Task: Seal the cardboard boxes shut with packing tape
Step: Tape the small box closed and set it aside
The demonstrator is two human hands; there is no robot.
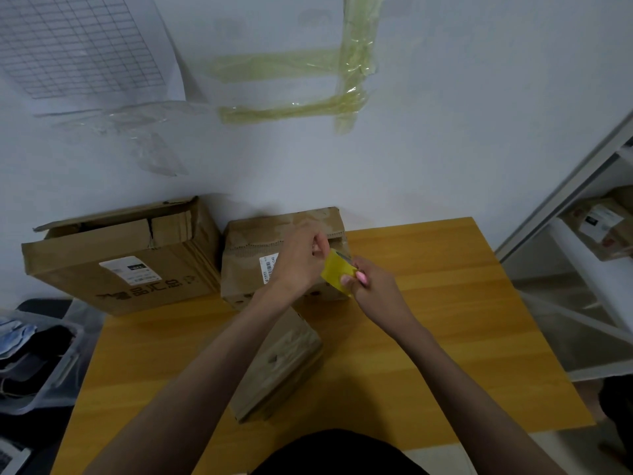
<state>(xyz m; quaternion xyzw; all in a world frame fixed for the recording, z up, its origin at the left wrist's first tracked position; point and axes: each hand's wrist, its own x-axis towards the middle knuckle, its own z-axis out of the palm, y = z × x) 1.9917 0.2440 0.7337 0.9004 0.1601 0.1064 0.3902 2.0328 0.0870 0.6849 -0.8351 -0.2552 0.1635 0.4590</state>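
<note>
Head view: over the middle box (274, 255) at the surface's (445, 303) far edge, your right hand (368, 281) grips the tape roll (337, 272) while your left hand (301, 258) pinches its end just beside it.

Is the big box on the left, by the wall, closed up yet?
Not yet. The big box has its top flaps loose: one stands raised along the wall side, with a dark gap beneath it and no tape showing across them.

Both hands (301, 258) pinching yellow tape (337, 270), over cardboard box (253, 255)
</note>
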